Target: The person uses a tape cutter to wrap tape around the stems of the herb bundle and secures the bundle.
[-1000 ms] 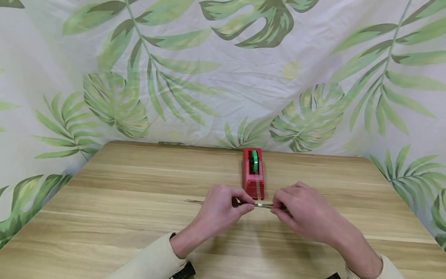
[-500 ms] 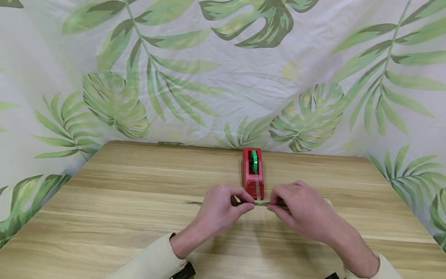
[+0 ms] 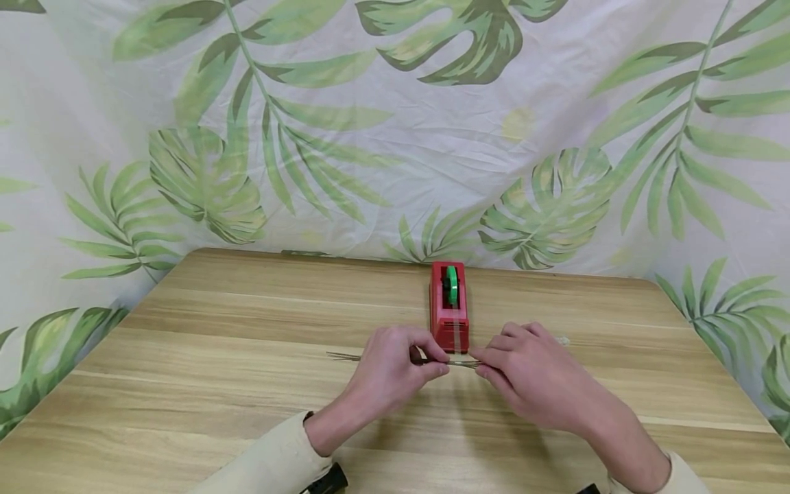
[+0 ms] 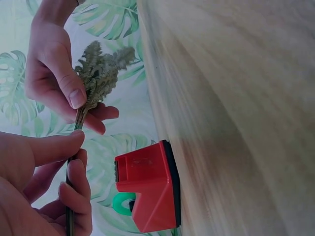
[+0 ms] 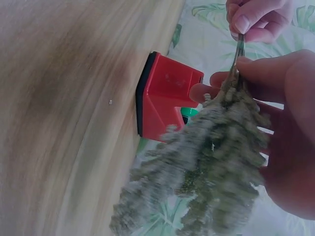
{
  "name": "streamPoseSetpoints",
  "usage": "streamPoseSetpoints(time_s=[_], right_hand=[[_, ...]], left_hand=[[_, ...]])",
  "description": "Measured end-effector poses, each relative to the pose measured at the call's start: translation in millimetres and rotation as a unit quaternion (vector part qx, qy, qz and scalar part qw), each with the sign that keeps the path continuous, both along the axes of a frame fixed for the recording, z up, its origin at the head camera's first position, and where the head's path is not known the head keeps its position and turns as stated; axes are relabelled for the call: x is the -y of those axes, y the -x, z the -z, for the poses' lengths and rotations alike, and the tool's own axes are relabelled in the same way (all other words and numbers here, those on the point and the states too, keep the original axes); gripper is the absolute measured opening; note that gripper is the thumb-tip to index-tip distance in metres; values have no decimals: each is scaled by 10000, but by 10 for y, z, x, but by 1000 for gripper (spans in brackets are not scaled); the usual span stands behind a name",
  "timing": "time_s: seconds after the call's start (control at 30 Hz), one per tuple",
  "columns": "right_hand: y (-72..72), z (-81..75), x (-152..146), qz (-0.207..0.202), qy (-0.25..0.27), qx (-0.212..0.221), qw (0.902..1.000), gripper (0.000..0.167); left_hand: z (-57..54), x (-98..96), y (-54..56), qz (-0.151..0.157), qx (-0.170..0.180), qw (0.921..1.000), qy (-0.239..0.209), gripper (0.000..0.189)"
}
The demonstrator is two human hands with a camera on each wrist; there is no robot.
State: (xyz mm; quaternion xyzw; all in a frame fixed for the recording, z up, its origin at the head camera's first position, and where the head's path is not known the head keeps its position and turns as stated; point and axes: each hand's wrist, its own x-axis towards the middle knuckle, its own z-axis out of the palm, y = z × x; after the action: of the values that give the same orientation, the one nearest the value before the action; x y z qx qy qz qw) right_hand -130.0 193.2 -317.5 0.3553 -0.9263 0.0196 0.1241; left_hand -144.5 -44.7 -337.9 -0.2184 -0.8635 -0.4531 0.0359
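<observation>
A bunch of dried flowers (image 5: 211, 142) is held level above the table, its thin stems (image 3: 341, 356) pointing left. My left hand (image 3: 395, 363) pinches the stems between thumb and fingers. Close by on the right, my right hand (image 3: 537, 374) pinches the stems just below the fluffy grey-green heads (image 4: 101, 73). In the head view the right hand hides most of these heads. A red tape dispenser (image 3: 439, 329) with a green core stands just behind the stems. A clear tape strip (image 3: 457, 336) runs down its front toward the stems; whether it sticks to them is hard to tell.
The wood-grain table (image 3: 216, 398) spreads out around the hands. A leaf-patterned cloth (image 3: 395, 137) hangs behind its far edge. One tiny pale speck (image 5: 110, 102) lies on the tabletop.
My right hand's fingers have straightened somewhat, and the index finger now reaches farther left along the stems. The flower heads peek out differently behind this hand. My left hand and the dispenser stay in place.
</observation>
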Motion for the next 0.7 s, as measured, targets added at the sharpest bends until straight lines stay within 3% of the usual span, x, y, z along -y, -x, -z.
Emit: streamPoseSetpoints(time_s=[0.23,0.53,0.7], right_hand=[[49,32,-10,-156,460,2,9988,12],[162,140,-17,-737,1045,-1147,9851,9],[215,187,-42,-1051,1254,-1472,9755,13]], left_hand=[[17,2,24,-100,384,9992,5,14],[13,60,82,87,585,9982,-20,11],[12,82,116,361,803,9961,105,7]])
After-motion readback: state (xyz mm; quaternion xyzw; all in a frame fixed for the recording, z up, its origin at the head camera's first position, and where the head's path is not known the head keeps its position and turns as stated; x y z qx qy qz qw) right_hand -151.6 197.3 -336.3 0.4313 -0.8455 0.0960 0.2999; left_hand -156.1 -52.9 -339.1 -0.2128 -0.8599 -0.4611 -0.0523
